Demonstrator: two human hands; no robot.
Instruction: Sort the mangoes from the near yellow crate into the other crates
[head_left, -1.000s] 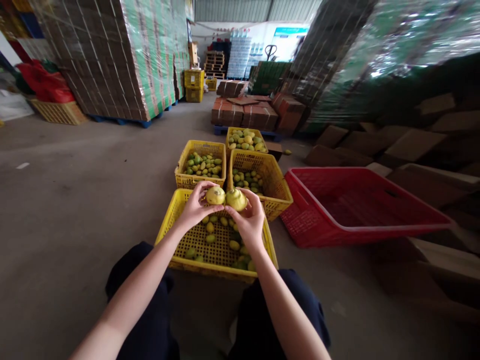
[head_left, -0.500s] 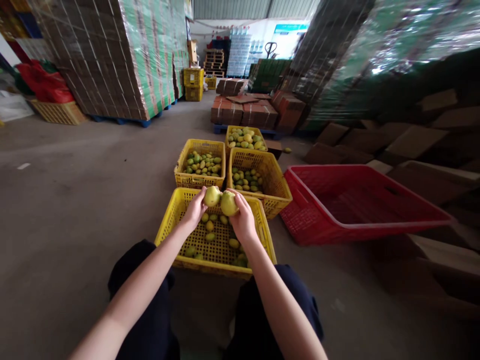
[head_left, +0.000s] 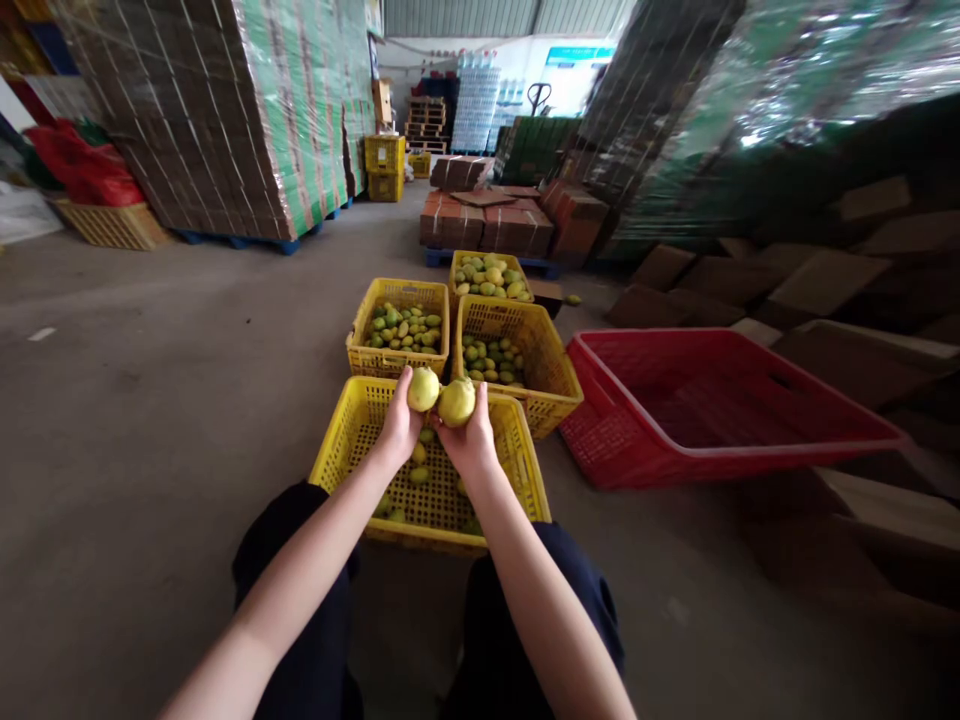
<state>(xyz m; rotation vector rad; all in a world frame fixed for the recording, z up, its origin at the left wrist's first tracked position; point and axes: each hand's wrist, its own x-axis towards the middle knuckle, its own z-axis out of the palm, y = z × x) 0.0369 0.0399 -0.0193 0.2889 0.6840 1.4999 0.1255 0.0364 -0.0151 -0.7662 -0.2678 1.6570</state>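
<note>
My left hand [head_left: 400, 422] holds a round yellow-green fruit [head_left: 423, 389], its thumb along the outer side. In my right hand [head_left: 472, 438] rests a similar fruit [head_left: 457, 402], cupped from below with the thumb upright beside it. The two fruits are side by side, a narrow gap between them. Both hands are above a yellow perforated crate [head_left: 335, 440] standing between my knees. Several smaller oval green-yellow fruits [head_left: 419, 475] lie scattered on its bottom, partly hidden by my hands and forearms.
Beyond it stand a left yellow crate [head_left: 360, 355], a right yellow crate [head_left: 551, 385] and a farther fruit-filled crate [head_left: 454, 270]. A large red crate [head_left: 615, 440] sits to the right, near loose cardboard [head_left: 825, 290]. Wrapped pallet stacks [head_left: 217, 120] rise on both sides.
My hands have turned so the palms face more upward, with the fruits now lying on the fingers and the thumbs raised. My right hand has shifted slightly left, and the fruits remain held.
</note>
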